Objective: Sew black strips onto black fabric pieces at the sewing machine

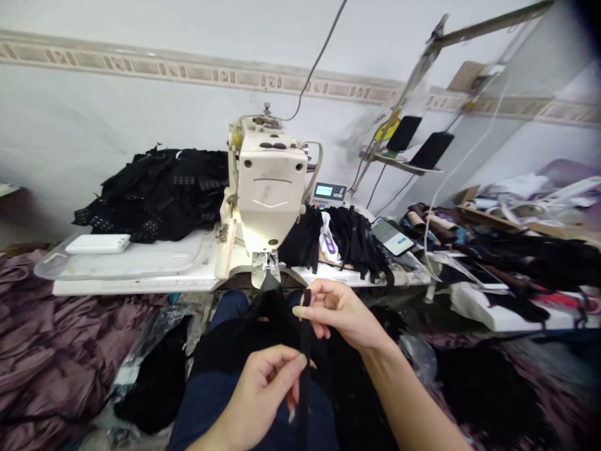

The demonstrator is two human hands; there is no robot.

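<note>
Between my hands a narrow black strap (305,344) hangs upright over my lap. My right hand (331,310) pinches it near its top end between thumb and fingers. Lower down, my left hand (277,379) pinches the same strap, with the thumb on its edge. Black fabric (270,300) runs from my lap up to the presser foot area of the white sewing machine (270,181), whose lamp is lit. Whether the strap joins this fabric I cannot tell.
Black garments (164,188) are piled left of the machine, behind a white power bank (97,243). Black strips (357,241), a purple-handled tool (329,241) and a phone (392,236) lie to the right. A thread stand (404,164) holds black cones. Mauve fabric (42,351) fills the lower left.
</note>
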